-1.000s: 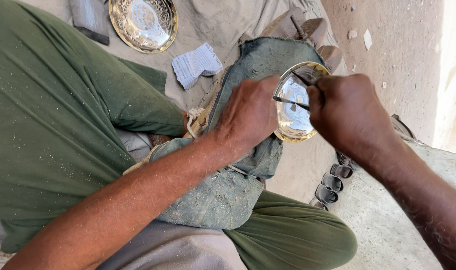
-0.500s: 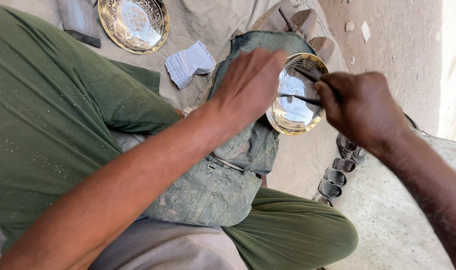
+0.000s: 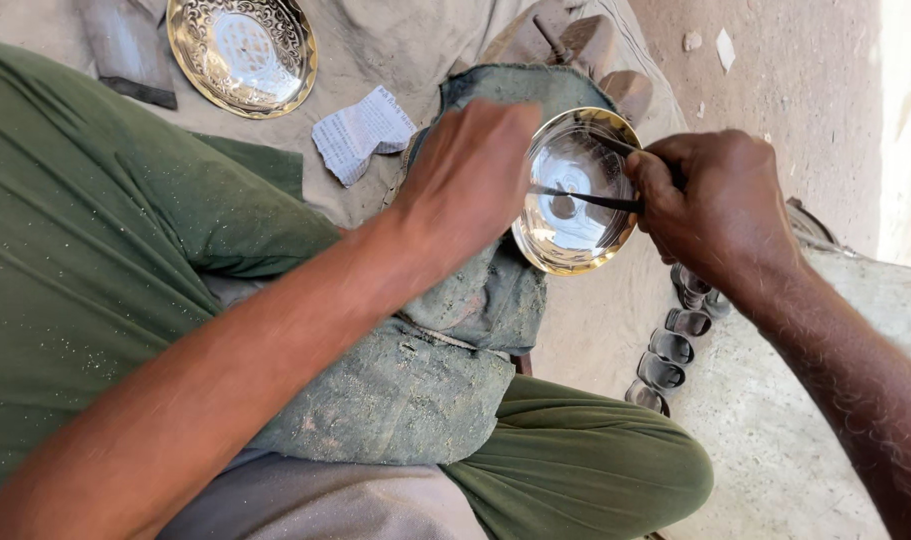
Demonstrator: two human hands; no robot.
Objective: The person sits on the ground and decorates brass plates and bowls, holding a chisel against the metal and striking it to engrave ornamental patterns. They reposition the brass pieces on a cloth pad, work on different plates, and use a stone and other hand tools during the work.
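The left hand (image 3: pixel 467 180) lies palm-down with fingers pressed together over the near rim of a shiny brass bowl (image 3: pixel 573 195), steadying it on a dusty grey-green cloth pad (image 3: pixel 415 390) across the lap. The right hand (image 3: pixel 720 210) is closed in a fist, fingers pinching a thin dark metal tool (image 3: pixel 585 198) whose tip reaches into the bowl just beyond the left fingertips. Well beyond the left knuckles lie a patterned brass dish (image 3: pixel 242 52) and a crumpled paper scrap (image 3: pixel 360 132); below the right wrist sits a row of small metal rings (image 3: pixel 675 345).
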